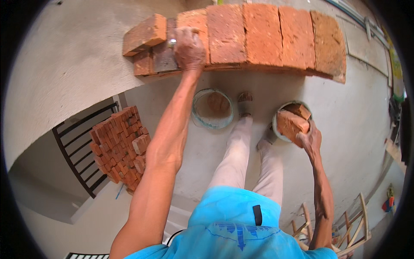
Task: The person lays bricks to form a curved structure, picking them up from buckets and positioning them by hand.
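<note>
A row of orange-red bricks (263, 36) lies side by side along the wall top at the far side. My left hand (189, 49) rests on the row near its left end, fingers curled down. Something small and shiny shows beside its fingers; what they hold, if anything, is hidden. Just left of this hand is a darker brick (164, 56), and another brick (146, 34) sits at an angle at the row's end. Low on the right, my right hand (311, 138) grips a brick (292, 124) over a round bucket (277, 111), where another brick piece (299, 110) shows behind it.
A second round bucket (212, 125) stands on the floor between my left arm and my feet. A stack of bricks (116, 142) is at the left beside a black railing (71, 146). A wooden frame (360, 224) stands at the lower right.
</note>
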A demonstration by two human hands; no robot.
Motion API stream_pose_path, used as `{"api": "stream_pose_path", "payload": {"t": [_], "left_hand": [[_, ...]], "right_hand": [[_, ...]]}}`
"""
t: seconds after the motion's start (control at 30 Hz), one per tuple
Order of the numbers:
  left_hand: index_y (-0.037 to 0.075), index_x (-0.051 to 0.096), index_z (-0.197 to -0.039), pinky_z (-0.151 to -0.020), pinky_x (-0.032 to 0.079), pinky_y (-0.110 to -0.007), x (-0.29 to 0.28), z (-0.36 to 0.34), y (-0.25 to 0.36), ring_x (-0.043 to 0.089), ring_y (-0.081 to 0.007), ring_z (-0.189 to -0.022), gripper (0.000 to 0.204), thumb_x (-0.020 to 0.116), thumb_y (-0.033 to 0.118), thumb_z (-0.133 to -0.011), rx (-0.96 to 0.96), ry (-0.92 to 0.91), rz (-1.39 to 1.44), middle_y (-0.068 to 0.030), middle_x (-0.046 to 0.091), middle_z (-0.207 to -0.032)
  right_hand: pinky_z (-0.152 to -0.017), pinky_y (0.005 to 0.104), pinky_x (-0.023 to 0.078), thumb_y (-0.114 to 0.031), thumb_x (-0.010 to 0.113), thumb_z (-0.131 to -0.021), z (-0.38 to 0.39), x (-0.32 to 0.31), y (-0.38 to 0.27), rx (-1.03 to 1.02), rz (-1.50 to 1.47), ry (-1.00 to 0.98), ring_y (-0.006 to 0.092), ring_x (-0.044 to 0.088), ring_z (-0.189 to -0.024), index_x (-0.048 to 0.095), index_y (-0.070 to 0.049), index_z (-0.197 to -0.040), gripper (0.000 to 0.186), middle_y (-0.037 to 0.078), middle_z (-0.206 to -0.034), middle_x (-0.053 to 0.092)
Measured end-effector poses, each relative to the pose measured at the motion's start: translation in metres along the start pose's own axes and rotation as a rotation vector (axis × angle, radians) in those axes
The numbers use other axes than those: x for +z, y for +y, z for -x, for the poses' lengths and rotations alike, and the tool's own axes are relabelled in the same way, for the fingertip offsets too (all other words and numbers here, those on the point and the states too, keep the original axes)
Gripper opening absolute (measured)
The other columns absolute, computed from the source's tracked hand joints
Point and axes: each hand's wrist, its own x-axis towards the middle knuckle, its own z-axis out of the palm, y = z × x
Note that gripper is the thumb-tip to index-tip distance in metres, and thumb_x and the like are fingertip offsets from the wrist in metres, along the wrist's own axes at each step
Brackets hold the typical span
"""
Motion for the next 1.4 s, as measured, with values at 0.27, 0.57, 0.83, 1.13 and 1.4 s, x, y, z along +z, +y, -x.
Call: {"api": "stream_pose_path", "payload": {"t": [0.27, 0.57, 0.83, 1.13, 1.4], "left_hand": [[-0.003, 0.058, -0.131, -0.111, 0.039, -0.042, -0.116, 0.082, 0.016, 0.054, -0.0306, -0.127, 0.036, 0.061, 0.015, -0.100, -0.406, 0.168, 0.316, -0.0166, 0.059, -0.130], [-0.005, 0.050, -0.139, -0.105, 0.045, -0.049, -0.168, 0.127, -0.021, 0.055, -0.0294, -0.122, 0.087, 0.031, 0.072, -0.103, -1.238, -0.159, 1.281, -0.0206, 0.059, -0.129], [-0.008, 0.054, -0.124, -0.083, 0.058, -0.038, -0.158, 0.069, -0.069, 0.068, -0.0217, -0.094, 0.058, 0.072, 0.040, -0.097, -1.150, -0.014, 1.216, -0.0158, 0.068, -0.110], [-0.009, 0.052, -0.120, -0.086, 0.062, -0.041, -0.137, 0.061, -0.088, 0.069, -0.0229, -0.092, 0.040, 0.072, 0.018, -0.098, -1.163, 0.168, 1.221, -0.0173, 0.066, -0.106], [-0.008, 0.052, -0.117, -0.088, 0.063, -0.045, -0.118, 0.068, -0.065, 0.070, -0.0294, -0.097, 0.049, 0.063, 0.038, -0.103, -1.264, 0.146, 1.364, -0.0216, 0.064, -0.110]], "right_hand": [[-0.090, 0.0321, 0.051, -0.041, 0.084, -0.066, 0.055, -0.042, -0.134, -0.241, -0.871, -0.166, 0.0160, 0.063, -0.101, 0.063, 0.005, -0.121, 0.074, 0.007, -0.109, 0.068], [-0.062, 0.0254, 0.045, -0.018, 0.070, -0.074, -0.020, 0.043, -0.351, -0.323, -0.937, -0.375, 0.0104, 0.058, -0.070, 0.062, 0.004, -0.125, 0.056, 0.006, -0.089, 0.067], [-0.051, 0.0314, 0.055, -0.017, 0.070, -0.079, -0.044, 0.102, -0.439, -0.324, -0.983, -0.487, 0.0178, 0.063, -0.056, 0.053, 0.013, -0.127, 0.058, 0.013, -0.081, 0.067], [-0.084, 0.0464, 0.055, -0.015, 0.068, -0.081, -0.016, 0.060, -0.455, -0.784, -0.197, -0.007, 0.0391, 0.070, -0.084, 0.059, 0.006, -0.128, 0.052, 0.026, -0.100, 0.069], [-0.106, 0.0478, 0.046, -0.035, 0.068, -0.091, -0.072, 0.052, -0.461, -1.120, -0.055, 0.292, 0.0399, 0.055, -0.126, 0.053, -0.003, -0.141, 0.062, 0.025, -0.138, 0.056]]}}
